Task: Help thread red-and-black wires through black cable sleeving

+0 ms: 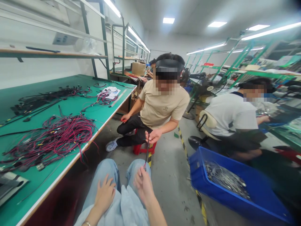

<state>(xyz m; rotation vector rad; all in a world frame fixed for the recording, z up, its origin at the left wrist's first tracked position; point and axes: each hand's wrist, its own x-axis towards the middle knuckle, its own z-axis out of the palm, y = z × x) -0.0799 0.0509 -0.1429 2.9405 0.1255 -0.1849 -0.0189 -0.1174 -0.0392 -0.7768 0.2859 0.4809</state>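
My left hand lies on my left thigh with its fingers spread, holding nothing. Over my right thigh, my right hand pinches the lower end of a dark cable. The cable runs upward to the hand of a person in a beige shirt, who sits facing me and grips its upper end. That person's other hand rests near a knee with something small and red in it.
At left, a green table bears tangled red and black cables. A blue bin with wires stands at lower right. Behind it sits another person in white. A red stool is under the facing person.
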